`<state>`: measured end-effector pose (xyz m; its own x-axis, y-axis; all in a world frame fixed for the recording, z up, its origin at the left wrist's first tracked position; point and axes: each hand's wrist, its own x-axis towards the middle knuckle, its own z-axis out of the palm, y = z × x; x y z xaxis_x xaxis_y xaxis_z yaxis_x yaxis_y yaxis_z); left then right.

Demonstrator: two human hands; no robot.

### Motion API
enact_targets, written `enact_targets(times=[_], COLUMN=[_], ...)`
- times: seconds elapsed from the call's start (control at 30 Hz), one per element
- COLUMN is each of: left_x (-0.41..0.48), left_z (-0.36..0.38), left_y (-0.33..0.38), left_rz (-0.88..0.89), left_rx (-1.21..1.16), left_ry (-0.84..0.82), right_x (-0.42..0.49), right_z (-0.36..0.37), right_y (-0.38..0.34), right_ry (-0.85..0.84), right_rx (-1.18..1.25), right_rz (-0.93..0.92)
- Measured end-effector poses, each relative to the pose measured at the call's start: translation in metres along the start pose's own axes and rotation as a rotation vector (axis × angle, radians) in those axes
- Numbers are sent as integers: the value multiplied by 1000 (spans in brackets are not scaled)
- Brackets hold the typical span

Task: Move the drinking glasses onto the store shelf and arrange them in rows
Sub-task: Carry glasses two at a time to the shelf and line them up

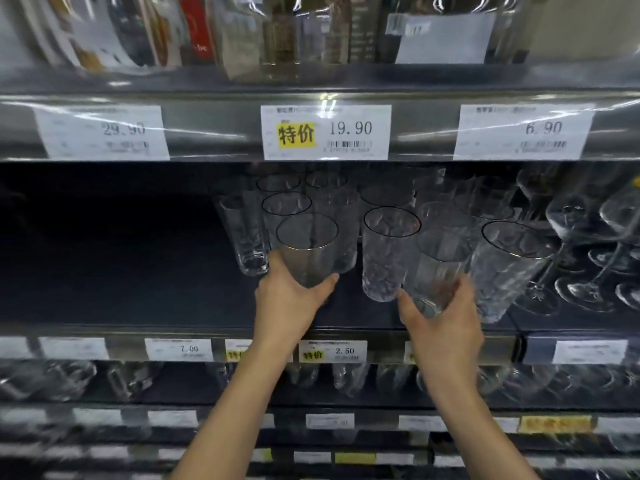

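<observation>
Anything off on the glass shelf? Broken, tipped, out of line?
Nothing broken, spilled or toppled. Left hand grips the left glass, right hand the right glass, at the shelf front. Shelved glasses seem to lean outward, likely wide-angle distortion.

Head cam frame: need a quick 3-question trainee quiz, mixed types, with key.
1. True or false: the left hand holds nothing.
2. What stands at the right end of the shelf? A) plates B) stemmed glasses C) mugs
3. Fill in: the price tag with the yellow mark, above the hands, reads ____.
Key: 1 false, it grips a tall glass, and the right hand grips a second glass. 2 B. 3 19.90.
</observation>
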<state>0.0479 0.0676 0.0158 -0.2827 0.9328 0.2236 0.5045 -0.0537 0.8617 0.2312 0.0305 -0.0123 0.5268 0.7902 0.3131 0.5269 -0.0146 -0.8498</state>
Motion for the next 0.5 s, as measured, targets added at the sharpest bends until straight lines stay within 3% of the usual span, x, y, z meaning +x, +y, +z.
enact_targets(times=[0.23, 0.5], left_x=[-15, -33], left_z=[-43, -138], left_y=[-12, -31], left_rz=[-12, -3], left_rx=[-95, -84], left_ry=[51, 293], right_x=[-33, -78], right_z=[1, 41], right_y=[-29, -99], right_ry=[-8, -352], right_rx=[248, 436], right_rz=[-100, -260])
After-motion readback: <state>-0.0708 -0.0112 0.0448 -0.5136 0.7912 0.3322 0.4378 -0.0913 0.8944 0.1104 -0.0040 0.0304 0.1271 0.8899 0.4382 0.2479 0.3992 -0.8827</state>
